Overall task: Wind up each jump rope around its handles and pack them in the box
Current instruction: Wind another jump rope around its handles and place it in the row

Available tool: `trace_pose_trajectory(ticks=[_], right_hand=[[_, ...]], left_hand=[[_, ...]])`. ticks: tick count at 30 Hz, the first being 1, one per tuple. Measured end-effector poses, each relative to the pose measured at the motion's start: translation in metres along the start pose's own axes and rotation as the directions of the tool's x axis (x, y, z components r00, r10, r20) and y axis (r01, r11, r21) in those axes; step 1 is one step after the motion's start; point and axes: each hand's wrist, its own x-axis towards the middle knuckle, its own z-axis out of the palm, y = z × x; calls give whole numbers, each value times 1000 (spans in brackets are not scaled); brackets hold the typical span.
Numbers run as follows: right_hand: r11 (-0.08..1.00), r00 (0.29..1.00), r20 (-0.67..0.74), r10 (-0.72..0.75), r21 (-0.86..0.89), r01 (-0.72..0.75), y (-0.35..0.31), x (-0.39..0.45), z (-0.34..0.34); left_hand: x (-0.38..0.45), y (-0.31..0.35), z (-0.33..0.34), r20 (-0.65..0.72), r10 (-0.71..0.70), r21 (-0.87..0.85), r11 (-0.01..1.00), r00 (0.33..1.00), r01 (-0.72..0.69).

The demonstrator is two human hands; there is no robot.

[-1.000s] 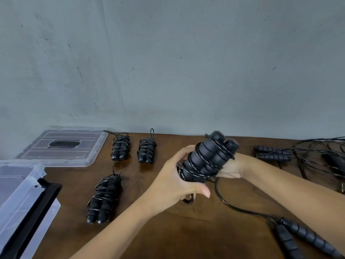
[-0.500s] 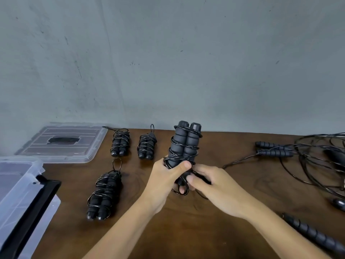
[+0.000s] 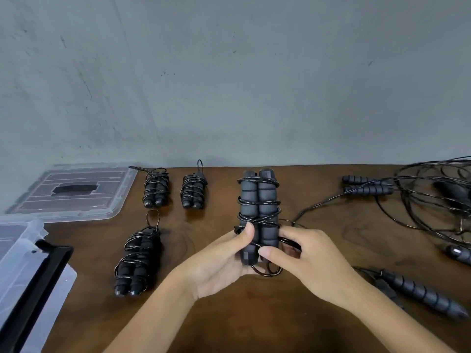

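A black jump rope bundle (image 3: 258,200), two foam handles side by side with cord wound round them, stands upright above the table's middle. My left hand (image 3: 219,261) grips its lower end, thumb across the cord. My right hand (image 3: 305,258) pinches the cord end at the bundle's lower right. Three wound bundles lie to the left: one at the back (image 3: 155,187), one beside it (image 3: 193,189), one nearer (image 3: 139,261). The clear plastic box (image 3: 23,276) with a black handle sits at the left edge.
The box's clear lid (image 3: 74,192) lies flat at the back left. Unwound ropes with loose cord (image 3: 418,200) and handles (image 3: 364,184) spread over the right side; one more handle pair (image 3: 423,293) lies near my right forearm. A grey wall rises behind the brown table (image 3: 244,314).
The bundle went from tilted to upright. My right hand came round from behind it to its lower right and took the cord end there. The view moved slightly closer.
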Motion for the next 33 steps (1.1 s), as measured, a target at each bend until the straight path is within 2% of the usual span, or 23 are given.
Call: trace_pose_trajectory(ticks=[3,5,6,8,10,13,14,16,17,18,20,22,26,28,31,33], right_hand=[[999,999,30,21,-32,-20,5,-2,-1],[998,999,51,6,-62,-2,6,-1,-3],[996,998,66,-5,-88,11,7,-1,-4],[984,996,88,-14,-175,29,8,0,-8],[960,995,103,-12,-276,40,9,2,-12],[912,989,150,-9,-405,69,9,3,-18],[896,985,170,-9,-437,84,8,4,-19],[860,979,205,-10,-497,113,5,6,-22],[841,975,220,-13,-525,130,4,7,-22],[823,972,235,-19,-548,148,4,8,-22],[791,964,265,-25,-584,181,2,9,-23],[770,959,283,-30,-605,202,-1,11,-25],[714,951,309,-25,-660,233,-9,17,-32],[701,950,312,-22,-672,237,-10,20,-36],[695,953,303,-5,-684,221,-12,24,-41],[694,961,276,9,-694,193,-13,28,-42]], left_hand=[[2,-3,2,-136,66,94,994,988,-54],[2,2,2,-260,198,310,944,945,-112],[2,5,1,-292,290,452,882,912,-136],[1,12,-5,-251,446,684,710,859,-169],[-2,25,-6,-120,502,846,503,857,-177],[-3,51,3,63,426,985,121,902,-126],[0,58,5,134,403,991,-60,906,-120],[9,66,10,280,320,890,-440,905,-120],[14,69,15,307,250,811,-574,918,-114],[18,71,22,285,170,749,-654,943,-109],[26,71,34,164,40,680,-729,986,-84],[33,70,41,86,-34,630,-772,996,-81],[45,68,45,40,-64,609,-790,997,-75],[50,68,45,-24,-73,669,-742,997,-38],[56,69,40,-109,-72,827,-560,991,50],[57,65,37,-132,-31,868,-486,991,101]])
